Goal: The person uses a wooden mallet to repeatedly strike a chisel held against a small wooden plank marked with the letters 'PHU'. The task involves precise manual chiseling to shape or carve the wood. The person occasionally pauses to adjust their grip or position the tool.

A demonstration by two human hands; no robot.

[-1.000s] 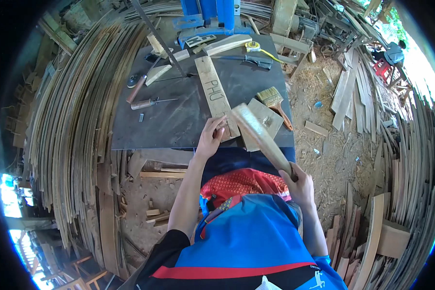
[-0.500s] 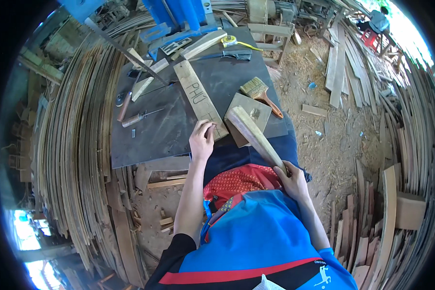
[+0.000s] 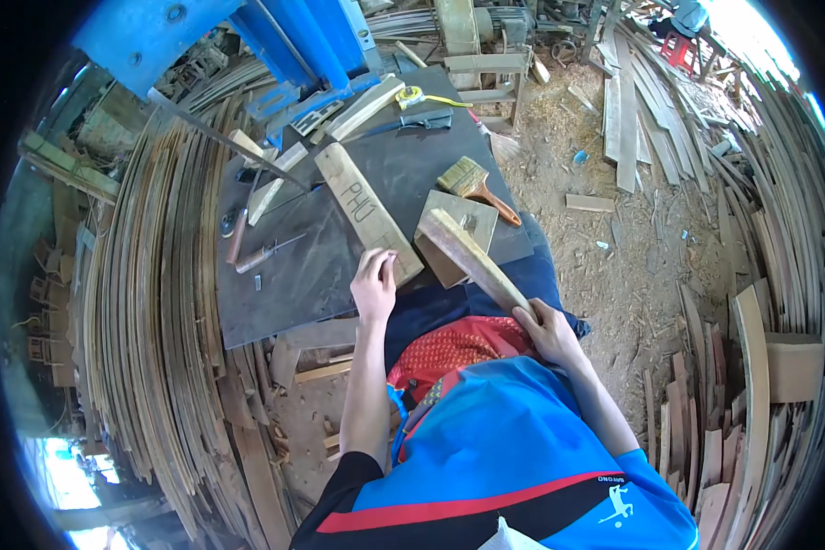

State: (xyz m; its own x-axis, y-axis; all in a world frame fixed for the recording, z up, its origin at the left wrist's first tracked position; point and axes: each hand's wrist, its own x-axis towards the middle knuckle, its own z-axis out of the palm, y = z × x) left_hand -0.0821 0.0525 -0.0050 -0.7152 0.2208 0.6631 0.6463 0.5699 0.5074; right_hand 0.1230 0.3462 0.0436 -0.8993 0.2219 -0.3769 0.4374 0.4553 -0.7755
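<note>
My left hand point(image 3: 374, 286) is closed, thumb and fingers pinched together over the near end of a flat wooden board point(image 3: 353, 191). Whatever the fingers hold, if anything, is too small to make out. Dark hand-drawn lettering and faint lines mark the board's top face. In my right hand point(image 3: 552, 332) is the lower end of a long, narrow wood piece point(image 3: 475, 257), held slanting up and to the left. Its far end overlaps a thin square wooden plate point(image 3: 479, 218) on the dark tabletop point(image 3: 293, 284).
A wide paintbrush point(image 3: 475, 183) lies beyond the plate. Farther back are a tape measure point(image 3: 412, 95) and a blue machine point(image 3: 307, 41) with a thin blade point(image 3: 234, 142) slanting down to the table. Stacked planks point(image 3: 147, 302) line the left. Someone point(image 3: 687, 18) sits far off at the right.
The whole view has shifted a little, with the table sitting lower and more to the left. Both hands keep nearly the same places by the board and the wood piece.
</note>
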